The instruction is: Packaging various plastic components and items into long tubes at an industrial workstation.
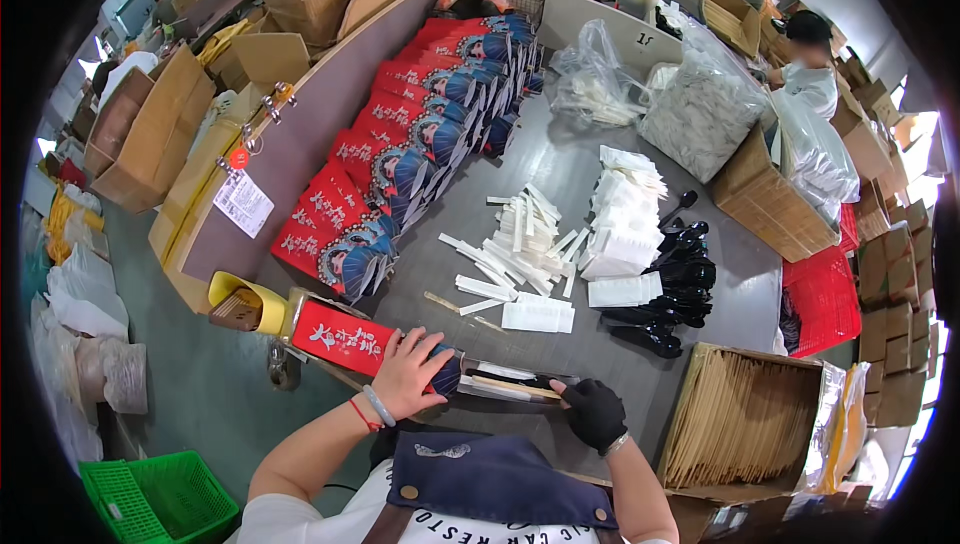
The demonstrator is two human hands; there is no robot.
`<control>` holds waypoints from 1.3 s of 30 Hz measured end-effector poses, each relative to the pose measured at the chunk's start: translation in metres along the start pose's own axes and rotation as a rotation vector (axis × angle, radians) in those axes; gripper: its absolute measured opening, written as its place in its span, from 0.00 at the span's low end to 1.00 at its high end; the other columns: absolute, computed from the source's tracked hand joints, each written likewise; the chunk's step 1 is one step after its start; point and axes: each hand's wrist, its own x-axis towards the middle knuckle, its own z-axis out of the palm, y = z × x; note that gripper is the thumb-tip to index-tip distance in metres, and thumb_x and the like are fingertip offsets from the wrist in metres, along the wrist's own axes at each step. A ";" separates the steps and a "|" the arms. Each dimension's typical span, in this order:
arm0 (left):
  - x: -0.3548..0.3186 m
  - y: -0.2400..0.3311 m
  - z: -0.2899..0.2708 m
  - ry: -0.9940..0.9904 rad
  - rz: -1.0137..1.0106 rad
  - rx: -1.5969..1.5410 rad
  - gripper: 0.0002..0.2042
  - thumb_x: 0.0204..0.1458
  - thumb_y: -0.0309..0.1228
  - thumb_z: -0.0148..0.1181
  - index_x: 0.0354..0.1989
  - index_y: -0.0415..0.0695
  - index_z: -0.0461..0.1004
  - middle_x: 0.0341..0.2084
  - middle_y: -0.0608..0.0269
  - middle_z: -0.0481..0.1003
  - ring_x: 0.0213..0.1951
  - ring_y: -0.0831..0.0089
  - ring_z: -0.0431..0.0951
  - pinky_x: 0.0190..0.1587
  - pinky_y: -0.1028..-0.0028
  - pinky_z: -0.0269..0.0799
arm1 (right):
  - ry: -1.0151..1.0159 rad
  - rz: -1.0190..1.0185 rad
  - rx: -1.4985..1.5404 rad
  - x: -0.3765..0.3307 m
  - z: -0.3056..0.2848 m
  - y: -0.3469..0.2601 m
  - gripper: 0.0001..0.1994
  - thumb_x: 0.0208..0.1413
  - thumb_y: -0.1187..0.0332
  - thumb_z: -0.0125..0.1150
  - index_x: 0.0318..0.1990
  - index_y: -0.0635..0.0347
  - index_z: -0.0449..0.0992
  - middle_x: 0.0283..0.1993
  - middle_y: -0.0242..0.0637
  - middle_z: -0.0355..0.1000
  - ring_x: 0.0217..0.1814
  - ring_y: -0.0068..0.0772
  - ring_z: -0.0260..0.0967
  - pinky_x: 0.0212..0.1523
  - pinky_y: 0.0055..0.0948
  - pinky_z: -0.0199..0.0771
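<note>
L hand lies palm down, fingers spread wide, on the blue end of a red sleeve at the near edge of the table; R hand (black-gloved) has thumb & fingertips closed on the R end of a utensil set w/ pale sticks, its L end at the sleeve. Beyond, approx. mid-table, are heaps of white packets, thin white strips & black spoons, w/ overlapping red packs on the L & a carton of wooden sticks nr R hand.
</note>
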 end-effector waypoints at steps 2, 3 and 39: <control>0.002 -0.003 0.002 -0.013 0.001 0.008 0.36 0.35 0.45 0.71 0.56 0.48 0.68 0.57 0.56 0.63 0.60 0.52 0.58 0.62 0.44 0.49 | 0.015 -0.115 -0.008 0.001 0.004 0.006 0.21 0.49 0.69 0.60 0.52 0.36 0.75 0.37 0.33 0.75 0.35 0.42 0.71 0.34 0.39 0.71; 0.003 -0.004 0.003 -0.014 0.006 -0.003 0.36 0.34 0.45 0.72 0.55 0.48 0.69 0.56 0.56 0.64 0.59 0.51 0.59 0.62 0.44 0.49 | 0.015 -0.113 -0.007 -0.001 0.006 0.008 0.21 0.49 0.69 0.60 0.52 0.36 0.75 0.37 0.33 0.75 0.35 0.42 0.71 0.34 0.39 0.71; 0.012 0.005 0.017 0.029 0.033 -0.122 0.36 0.31 0.43 0.73 0.53 0.45 0.69 0.54 0.57 0.65 0.57 0.53 0.61 0.62 0.47 0.50 | 0.035 -0.070 0.085 0.006 0.007 -0.003 0.14 0.53 0.67 0.56 0.47 0.43 0.78 0.36 0.38 0.74 0.39 0.44 0.71 0.37 0.42 0.71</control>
